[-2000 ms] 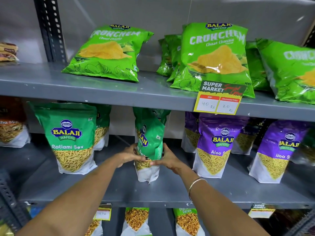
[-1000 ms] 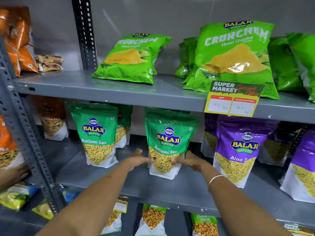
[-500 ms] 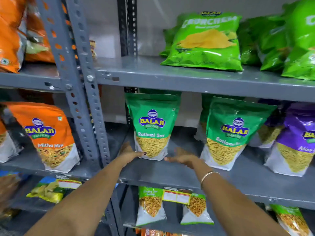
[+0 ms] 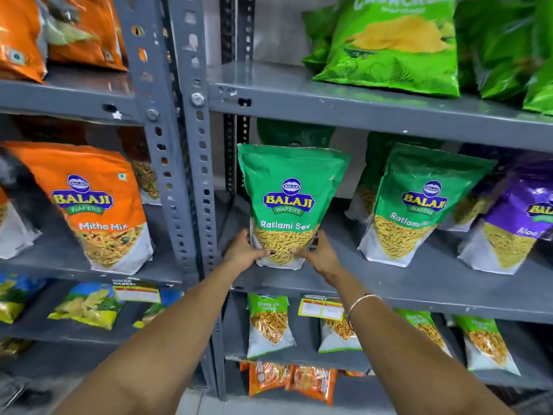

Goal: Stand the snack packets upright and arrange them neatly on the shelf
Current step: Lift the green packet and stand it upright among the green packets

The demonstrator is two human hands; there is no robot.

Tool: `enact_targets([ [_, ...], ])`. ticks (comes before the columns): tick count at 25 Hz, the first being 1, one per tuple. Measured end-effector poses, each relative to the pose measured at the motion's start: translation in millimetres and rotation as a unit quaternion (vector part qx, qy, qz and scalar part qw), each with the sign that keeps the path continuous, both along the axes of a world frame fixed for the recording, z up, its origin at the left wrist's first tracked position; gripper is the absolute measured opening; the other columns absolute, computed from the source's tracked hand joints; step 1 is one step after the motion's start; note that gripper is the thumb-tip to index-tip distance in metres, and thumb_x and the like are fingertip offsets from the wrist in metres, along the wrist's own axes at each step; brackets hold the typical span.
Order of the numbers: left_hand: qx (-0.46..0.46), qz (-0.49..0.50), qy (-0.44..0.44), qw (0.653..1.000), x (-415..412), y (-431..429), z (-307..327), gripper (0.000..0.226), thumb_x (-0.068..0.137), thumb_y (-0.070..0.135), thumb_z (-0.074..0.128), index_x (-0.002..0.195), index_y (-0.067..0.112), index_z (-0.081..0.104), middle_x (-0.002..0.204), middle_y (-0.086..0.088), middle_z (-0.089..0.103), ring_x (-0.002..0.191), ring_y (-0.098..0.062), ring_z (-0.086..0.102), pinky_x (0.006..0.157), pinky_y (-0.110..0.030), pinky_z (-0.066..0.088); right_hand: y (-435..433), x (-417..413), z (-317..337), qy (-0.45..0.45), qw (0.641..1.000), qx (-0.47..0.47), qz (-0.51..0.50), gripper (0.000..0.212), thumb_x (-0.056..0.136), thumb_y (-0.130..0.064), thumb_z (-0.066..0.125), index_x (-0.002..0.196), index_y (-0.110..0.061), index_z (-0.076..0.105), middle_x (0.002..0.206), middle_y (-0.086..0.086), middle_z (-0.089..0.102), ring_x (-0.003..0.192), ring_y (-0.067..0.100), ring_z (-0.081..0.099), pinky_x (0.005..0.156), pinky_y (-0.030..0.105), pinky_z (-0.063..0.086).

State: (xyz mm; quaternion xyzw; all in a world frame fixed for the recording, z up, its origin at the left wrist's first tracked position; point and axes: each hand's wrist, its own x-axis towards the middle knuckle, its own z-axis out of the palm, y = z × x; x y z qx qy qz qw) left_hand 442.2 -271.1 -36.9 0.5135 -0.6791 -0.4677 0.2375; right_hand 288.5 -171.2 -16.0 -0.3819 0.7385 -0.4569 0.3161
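A green Ratlami Sev packet (image 4: 291, 202) stands upright near the left end of the grey middle shelf (image 4: 389, 290). My left hand (image 4: 244, 250) grips its lower left edge and my right hand (image 4: 318, 254) grips its lower right edge. Another dark green packet (image 4: 294, 133) shows just behind its top. A second Ratlami Sev packet (image 4: 419, 205) stands upright to the right, leaning slightly, with a purple Aloo Sev packet (image 4: 520, 223) beyond it.
A perforated grey upright post (image 4: 191, 163) stands just left of my hands. Orange Mitha Mix packets (image 4: 95, 208) fill the left bay. Green Crunchem bags (image 4: 395, 46) lie on the shelf above. Small packets (image 4: 269, 324) and price tags (image 4: 321, 308) are on the shelf below.
The view swung left from the second green packet to the leftmost one. Both hands, open in front of it half a second ago, now clasp its lower edges.
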Motion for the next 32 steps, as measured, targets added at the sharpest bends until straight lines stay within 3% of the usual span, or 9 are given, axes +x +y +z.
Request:
enact_targets([
  [10, -0.027, 0.017, -0.036, 0.999, 15, 34, -4, 0.064, 0.056, 0.032, 0.084, 0.109, 0.009, 0.057, 0.118, -0.014, 0.068, 0.108, -0.029, 0.063, 0.096, -0.045, 0.049, 38, 12, 6, 0.039, 0.999, 0.011, 0.010, 0.079, 0.073, -0.021, 0.075, 0.138, -0.012, 0.031, 0.142, 0.012, 0.046, 0.125, 0.034, 0.049, 0.099, 0.054, 0.046],
  [15, -0.021, 0.014, -0.025, 0.999, 17, 44, 4, 0.062, 0.063, 0.025, 0.082, 0.115, 0.006, 0.055, 0.122, -0.013, 0.065, 0.111, -0.028, 0.060, 0.097, -0.040, 0.047, 42, 15, 4, 0.038, 0.999, 0.004, 0.007, 0.077, 0.073, -0.023, 0.075, 0.136, -0.013, 0.032, 0.141, 0.011, 0.047, 0.125, 0.033, 0.048, 0.099, 0.054, 0.046],
  [22, -0.019, 0.012, 0.013, 1.000, 17, 48, 2, 0.062, 0.066, 0.021, 0.080, 0.120, 0.006, 0.052, 0.128, -0.013, 0.061, 0.119, -0.029, 0.056, 0.104, -0.044, 0.042, 42, 14, 0, 0.035, 0.999, -0.005, 0.004, 0.076, 0.073, -0.025, 0.075, 0.135, -0.014, 0.035, 0.140, 0.010, 0.048, 0.126, 0.033, 0.048, 0.100, 0.054, 0.046],
  [26, 0.018, 0.003, 0.070, 0.997, 17, 55, -11, 0.090, 0.062, 0.023, 0.083, 0.137, 0.011, 0.036, 0.142, -0.012, 0.047, 0.128, -0.029, 0.046, 0.108, -0.046, 0.039, 44, 9, -8, -0.004, 1.000, 0.000, 0.011, 0.087, 0.071, -0.028, 0.076, 0.139, -0.011, 0.024, 0.146, 0.014, 0.039, 0.134, 0.032, 0.039, 0.110, 0.045, 0.037],
  [28, -0.065, 0.059, 0.062, 0.994, 14, 76, -21, 0.098, 0.061, 0.027, 0.082, 0.141, 0.009, 0.029, 0.144, -0.015, 0.038, 0.133, -0.033, 0.038, 0.109, -0.049, 0.035, 53, 2, -18, -0.027, 0.999, -0.007, -0.038, 0.091, 0.071, -0.030, 0.076, 0.141, -0.010, 0.020, 0.145, 0.016, 0.037, 0.134, 0.030, 0.037, 0.108, 0.041, 0.037],
  [30, -0.201, 0.137, 0.030, 0.970, 5, 109, -29, 0.084, 0.068, 0.027, 0.077, 0.135, 0.002, 0.034, 0.138, -0.021, 0.039, 0.129, -0.038, 0.036, 0.104, -0.053, 0.035, 69, -9, -31, -0.038, 0.992, -0.029, -0.119, 0.084, 0.071, -0.030, 0.076, 0.137, -0.010, 0.027, 0.138, 0.017, 0.043, 0.127, 0.030, 0.043, 0.102, 0.039, 0.040],
  [32, -0.300, 0.118, 0.016, 0.946, -15, 141, -31, 0.067, 0.074, 0.025, 0.072, 0.128, 0.002, 0.039, 0.132, -0.020, 0.042, 0.122, -0.037, 0.039, 0.101, -0.053, 0.036, 85, -28, -41, -0.025, 0.980, -0.052, -0.191, 0.077, 0.069, -0.031, 0.077, 0.131, -0.012, 0.034, 0.131, 0.016, 0.049, 0.123, 0.030, 0.048, 0.102, 0.042, 0.043],
])
